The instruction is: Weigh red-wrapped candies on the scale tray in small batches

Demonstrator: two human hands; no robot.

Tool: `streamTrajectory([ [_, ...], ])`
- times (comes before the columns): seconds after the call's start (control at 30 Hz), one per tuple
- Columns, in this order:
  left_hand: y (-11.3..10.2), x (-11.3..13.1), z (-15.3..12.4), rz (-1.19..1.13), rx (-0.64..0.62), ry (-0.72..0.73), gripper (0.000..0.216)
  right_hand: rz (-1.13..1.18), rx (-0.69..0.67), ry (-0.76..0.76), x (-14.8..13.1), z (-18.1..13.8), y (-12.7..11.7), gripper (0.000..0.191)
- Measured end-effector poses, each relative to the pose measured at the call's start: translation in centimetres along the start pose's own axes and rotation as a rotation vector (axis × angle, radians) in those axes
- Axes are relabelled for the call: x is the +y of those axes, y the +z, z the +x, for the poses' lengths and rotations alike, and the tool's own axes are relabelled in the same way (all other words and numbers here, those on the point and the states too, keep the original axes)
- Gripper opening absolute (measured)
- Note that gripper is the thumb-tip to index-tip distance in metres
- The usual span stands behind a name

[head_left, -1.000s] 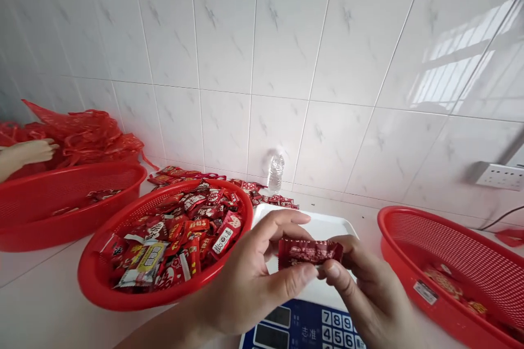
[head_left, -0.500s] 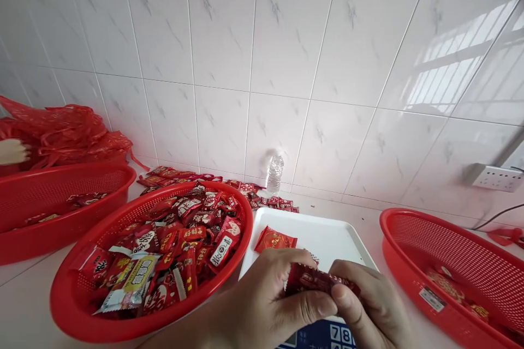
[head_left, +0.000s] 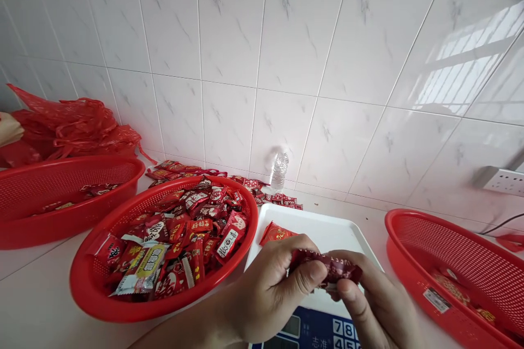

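Both hands pinch one dark red wrapped snack packet [head_left: 341,268] above a scale. My left hand [head_left: 266,289] has thumb and fingers closed on its left end, and my right hand [head_left: 379,297] grips the right end. Beneath them is the scale's white tray [head_left: 344,229], with a bright red packet [head_left: 275,233] lying on it, partly hidden behind my left hand. The scale's blue keypad panel [head_left: 315,332] shows below my hands. To the left stands a red basket [head_left: 88,292] heaped with red and dark wrapped snacks.
Another red basket [head_left: 131,174] with a few packets stands farther left, near red plastic bags [head_left: 88,125] and another person's hand [head_left: 9,130]. A red basket [head_left: 399,251] is at right. A clear bottle [head_left: 280,172] and packet rows [head_left: 176,169] line the wall beside a power strip [head_left: 503,180].
My view has shifted slightly, so more of the blue panel shows. My right thumb has moved lower on the packet, and the packet has turned a little in my fingers.
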State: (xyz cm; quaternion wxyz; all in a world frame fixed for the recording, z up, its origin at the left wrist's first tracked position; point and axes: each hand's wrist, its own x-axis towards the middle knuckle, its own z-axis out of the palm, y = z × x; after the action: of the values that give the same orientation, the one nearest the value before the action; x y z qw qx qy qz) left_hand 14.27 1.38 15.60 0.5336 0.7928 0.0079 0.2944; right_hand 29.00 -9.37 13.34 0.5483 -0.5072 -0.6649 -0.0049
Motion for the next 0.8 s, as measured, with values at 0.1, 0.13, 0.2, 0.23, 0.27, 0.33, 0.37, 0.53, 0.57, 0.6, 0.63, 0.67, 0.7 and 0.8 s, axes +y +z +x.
streamTrajectory([
  [0.1,-0.1,-0.1,-0.2,0.097,0.069,0.004,0.025,-0.031,-0.036,0.021,0.1,-0.2,-0.1,0.019],
  [0.13,-0.2,-0.1,-0.2,0.138,0.093,0.013,0.025,-0.040,-0.054,0.030,0.1,-0.2,-0.1,0.019],
  [0.2,-0.2,-0.1,-0.3,0.201,0.123,0.050,0.025,-0.039,-0.083,0.044,0.1,-0.2,-0.2,0.019],
  [0.23,-0.3,-0.1,-0.4,0.222,0.130,0.073,0.024,-0.036,-0.089,0.048,0.1,-0.3,-0.2,0.019],
  [0.27,-0.3,-0.1,-0.4,0.237,0.136,0.094,0.022,-0.034,-0.089,0.046,0.0,-0.3,-0.2,0.019],
  [0.33,-0.2,0.0,-0.4,0.244,0.147,0.123,0.018,-0.044,-0.080,0.034,0.0,-0.3,-0.2,0.019],
  [0.37,-0.2,0.0,-0.5,0.238,0.154,0.130,0.015,-0.050,-0.074,0.024,-0.1,-0.2,-0.2,0.018],
  [0.53,0.1,0.0,-0.6,0.181,0.231,0.131,0.011,-0.075,-0.027,-0.011,0.0,-0.1,-0.1,0.016],
  [0.57,0.1,0.1,-0.7,0.156,0.238,0.127,0.013,-0.081,0.001,-0.025,0.0,-0.1,0.0,0.018],
  [0.6,0.1,0.2,-0.7,0.120,0.234,0.115,0.015,-0.082,0.036,-0.037,0.0,-0.2,0.1,0.020],
  [0.63,0.2,0.4,-0.6,0.074,0.220,0.090,0.017,-0.080,0.081,-0.057,0.0,-0.2,0.1,0.022],
  [0.67,0.2,0.6,-0.6,0.021,0.196,0.050,0.018,-0.080,0.121,-0.081,0.0,-0.3,0.1,0.021],
  [0.7,0.2,0.7,-0.5,-0.030,0.169,-0.001,0.021,-0.085,0.142,-0.112,-0.1,-0.3,0.1,0.020],
  [0.8,0.3,1.1,-0.3,-0.111,0.108,-0.136,0.025,-0.143,0.052,-0.212,-0.6,-0.2,-0.2,0.018],
])
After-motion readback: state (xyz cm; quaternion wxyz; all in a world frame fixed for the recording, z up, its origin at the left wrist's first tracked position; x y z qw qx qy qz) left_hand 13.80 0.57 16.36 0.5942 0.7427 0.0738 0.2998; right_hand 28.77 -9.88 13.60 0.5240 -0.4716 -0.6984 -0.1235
